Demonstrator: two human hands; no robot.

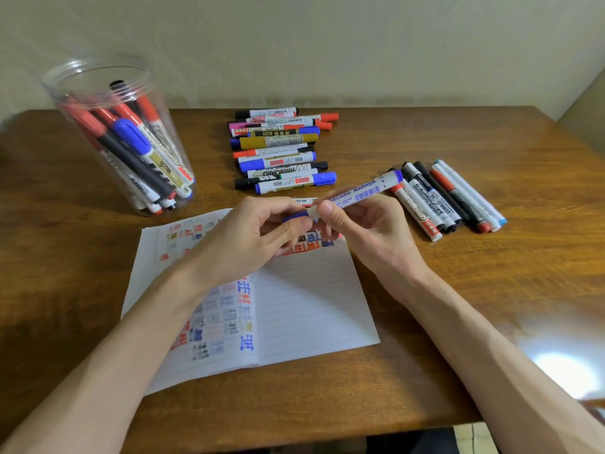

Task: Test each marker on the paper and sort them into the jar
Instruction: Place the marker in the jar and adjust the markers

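Note:
A blue whiteboard marker (363, 191) is held above the lined paper (304, 309), its blue tail pointing up and right. My right hand (357, 224) grips its white barrel. My left hand (258, 234) pinches the marker's blue cap (296, 217) at the near end; I cannot tell whether the cap is on or just off. The paper carries several red, blue and black test scribbles. A clear plastic jar (118, 136) stands at the back left, holding several red, blue and black markers.
A pile of several markers (281, 149) lies at the back centre of the wooden table (458, 283). A second row of several markers (448, 198) lies to the right. One marker (302, 200) lies partly hidden behind my hands. The table's near edge is close.

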